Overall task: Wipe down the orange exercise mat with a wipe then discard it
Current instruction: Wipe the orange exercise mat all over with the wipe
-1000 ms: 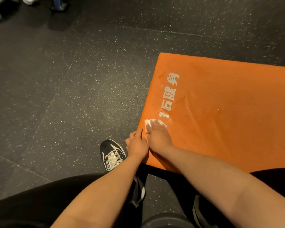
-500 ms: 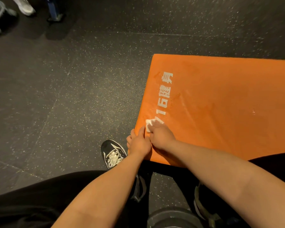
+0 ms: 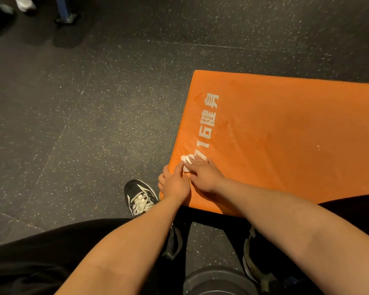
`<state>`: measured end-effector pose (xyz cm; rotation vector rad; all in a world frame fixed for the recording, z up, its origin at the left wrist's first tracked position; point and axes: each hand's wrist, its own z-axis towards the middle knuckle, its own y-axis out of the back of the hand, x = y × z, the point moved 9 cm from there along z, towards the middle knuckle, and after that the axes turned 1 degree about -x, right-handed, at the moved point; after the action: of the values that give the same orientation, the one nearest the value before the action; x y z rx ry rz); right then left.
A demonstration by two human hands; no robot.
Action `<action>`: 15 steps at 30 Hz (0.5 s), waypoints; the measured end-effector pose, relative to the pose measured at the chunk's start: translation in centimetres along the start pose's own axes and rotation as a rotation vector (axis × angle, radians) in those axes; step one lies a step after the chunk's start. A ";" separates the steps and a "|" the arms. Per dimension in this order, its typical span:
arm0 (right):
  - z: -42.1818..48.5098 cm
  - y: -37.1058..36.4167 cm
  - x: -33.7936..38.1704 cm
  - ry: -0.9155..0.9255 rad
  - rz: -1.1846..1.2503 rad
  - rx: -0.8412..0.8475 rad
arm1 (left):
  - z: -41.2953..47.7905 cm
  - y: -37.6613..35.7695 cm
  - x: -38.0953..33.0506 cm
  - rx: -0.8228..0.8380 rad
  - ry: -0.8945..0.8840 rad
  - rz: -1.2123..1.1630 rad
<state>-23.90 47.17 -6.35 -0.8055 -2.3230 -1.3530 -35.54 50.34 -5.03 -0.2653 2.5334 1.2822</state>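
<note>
The orange exercise mat [image 3: 285, 135] with white lettering lies on the dark floor, its near-left corner in front of me. A small white wipe [image 3: 187, 161] sits bunched on that corner, beside the lettering. My right hand [image 3: 207, 175] lies over the wipe, its fingers curled onto it and gathering it. My left hand [image 3: 175, 185] rests on the mat's left edge right beside it. Its forefinger stretches out and touches the wipe, while its other fingers hang over the edge. Most of the wipe is hidden under the fingers.
Speckled black rubber floor [image 3: 83, 124] surrounds the mat. My black shoe with white laces [image 3: 140, 198] stands just left of the mat's corner, and my other shoe [image 3: 254, 262] is at the lower right. A dark round weight plate [image 3: 217, 282] lies below. Another person's shoe [image 3: 25, 3] and a blue equipment leg [image 3: 65, 14] are at the top left.
The wipe, flat under my right hand's straight fingers a second ago, is now bunched under curled fingers. My left forefinger has moved up to the wipe.
</note>
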 end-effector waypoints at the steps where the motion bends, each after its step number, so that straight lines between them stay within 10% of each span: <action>1: 0.1 0.4 -0.9 -0.029 -0.018 -0.018 | 0.1 0.0 0.0 -0.002 -0.002 0.006; 6: -0.1 1.9 -5.7 -0.385 0.033 -0.135 | 0.7 -0.2 0.1 0.019 0.009 0.019; 15: 1.6 0.4 -2.8 -0.111 -0.067 -0.070 | 2.4 -0.7 -0.4 0.022 0.010 0.017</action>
<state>-21.45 47.88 -8.32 -0.8510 -2.4191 -1.4605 -34.52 51.84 -6.77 -0.2473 2.5622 1.2610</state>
